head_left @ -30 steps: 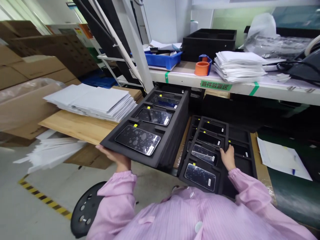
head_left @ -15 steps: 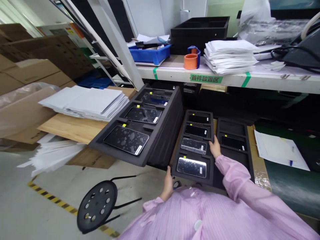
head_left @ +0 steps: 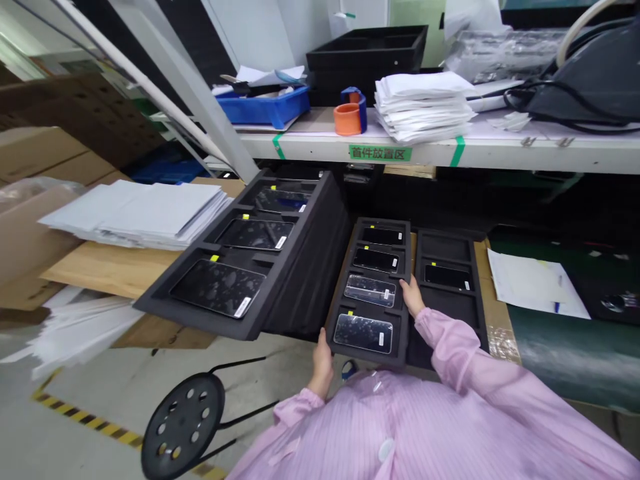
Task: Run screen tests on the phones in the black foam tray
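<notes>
A black foam tray [head_left: 400, 343] with several phone screens in its slots is held between my two hands. My left hand [head_left: 321, 367] grips its near left corner, thumb up along the edge. On the right long edge, my right hand [head_left: 411, 297] is closed, fingers partly hidden. The nearest phone screen [head_left: 363, 333] has a white label and a yellow tab. Just right of the held tray is a second foam tray [head_left: 479, 313] with one phone screen [head_left: 447, 276] in it. A tall stack of foam trays [head_left: 295, 267], its top one filled with larger screens, stands to the left.
A shelf [head_left: 320, 148] crosses above, carrying a blue bin [head_left: 265, 107], an orange tape roll [head_left: 347, 120] and stacked white sheets [head_left: 425, 107]. White sheets [head_left: 135, 210] lie on cardboard at left. A black stool [head_left: 183, 427] stands on the floor. Paper [head_left: 535, 283] lies on the right.
The view has turned, so most things sit further left. Both hands still hold the tray. The bright glare on its nearest phone screen has gone.
</notes>
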A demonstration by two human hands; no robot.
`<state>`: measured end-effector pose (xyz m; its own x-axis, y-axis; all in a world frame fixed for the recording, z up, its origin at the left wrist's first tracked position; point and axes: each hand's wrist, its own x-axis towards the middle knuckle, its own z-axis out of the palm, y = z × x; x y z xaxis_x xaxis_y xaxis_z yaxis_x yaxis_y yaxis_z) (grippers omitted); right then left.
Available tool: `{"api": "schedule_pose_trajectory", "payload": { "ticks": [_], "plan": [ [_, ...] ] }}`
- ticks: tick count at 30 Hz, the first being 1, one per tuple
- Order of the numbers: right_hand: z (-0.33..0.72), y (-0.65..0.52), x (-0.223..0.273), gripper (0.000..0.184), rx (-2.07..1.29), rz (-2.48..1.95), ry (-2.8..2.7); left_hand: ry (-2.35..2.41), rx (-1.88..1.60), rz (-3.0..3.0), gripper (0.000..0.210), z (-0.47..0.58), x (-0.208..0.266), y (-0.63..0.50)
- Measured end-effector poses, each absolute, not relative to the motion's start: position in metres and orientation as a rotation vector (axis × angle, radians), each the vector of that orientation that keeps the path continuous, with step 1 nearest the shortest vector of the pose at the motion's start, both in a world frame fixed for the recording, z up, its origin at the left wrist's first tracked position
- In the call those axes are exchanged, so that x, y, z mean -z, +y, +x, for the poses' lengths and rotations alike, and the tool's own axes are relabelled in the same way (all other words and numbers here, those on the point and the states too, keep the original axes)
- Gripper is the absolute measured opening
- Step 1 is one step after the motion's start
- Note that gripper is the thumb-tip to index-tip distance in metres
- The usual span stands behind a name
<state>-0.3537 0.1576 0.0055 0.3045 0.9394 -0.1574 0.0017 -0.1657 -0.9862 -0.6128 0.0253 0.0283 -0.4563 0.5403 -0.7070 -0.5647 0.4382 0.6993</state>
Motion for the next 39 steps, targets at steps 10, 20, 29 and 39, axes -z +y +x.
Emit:
{"api": "schedule_pose_trajectory", "payload": {
  "ticks": [10,20,29,39],
  "plan": [
    [-0.369,0.082,-0.001,0.046,-1.216,-1.391,-0.85,1.685,-1.257,-0.058,0.03,-0.607,-0.051,0.036],
    [-0.374,0.052,0.009,0.049,-1.331,-1.405,-0.716,1.707,-1.195,-0.007,0.035,-0.607,-0.057,0.042],
    [-0.405,0.002,0.012,0.052,-1.335,-1.455,-0.668,1.717,-1.151,0.09,0.035,-0.617,-0.052,0.047],
    [-0.408,-0.047,-0.004,0.061,-1.399,-1.443,-0.845,1.823,-1.131,0.173,0.035,-0.608,-0.053,0.043]
  ]
}}
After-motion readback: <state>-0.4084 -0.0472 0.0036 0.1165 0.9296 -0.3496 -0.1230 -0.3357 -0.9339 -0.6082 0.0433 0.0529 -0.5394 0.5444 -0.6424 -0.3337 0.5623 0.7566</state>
